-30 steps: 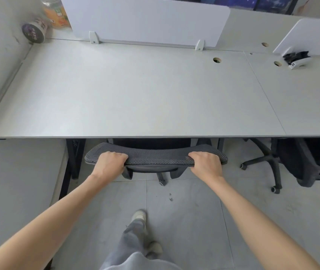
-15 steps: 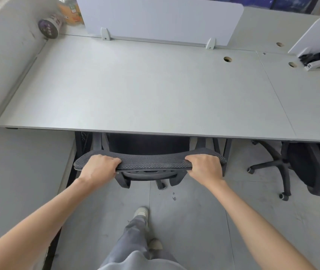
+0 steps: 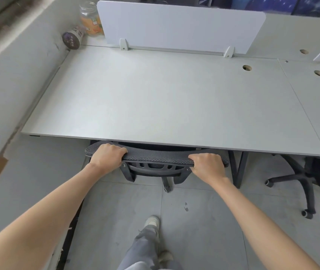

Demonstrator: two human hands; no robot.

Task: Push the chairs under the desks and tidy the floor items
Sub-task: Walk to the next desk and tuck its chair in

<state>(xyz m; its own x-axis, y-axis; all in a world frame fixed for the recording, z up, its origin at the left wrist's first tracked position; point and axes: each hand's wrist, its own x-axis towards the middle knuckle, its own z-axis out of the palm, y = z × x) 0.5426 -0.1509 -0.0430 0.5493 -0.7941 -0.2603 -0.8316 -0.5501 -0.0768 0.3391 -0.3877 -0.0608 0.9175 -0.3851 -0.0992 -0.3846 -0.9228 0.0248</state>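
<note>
Fingers (image 3: pixel 116 151) (both hands) around chair backrest (image 3: pixel 155 156)

Your one head view looks forward and steeply down from standing height, wide-angled, so straight edges bow. It faces the desk (image 3: pixel 155 98) squarely and close, your own forearms and feet filling its lower half.

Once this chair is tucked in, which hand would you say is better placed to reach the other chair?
Right, probably. The right hand grips the backrest end nearest the second chair; the left hand is on the wall side.
</note>
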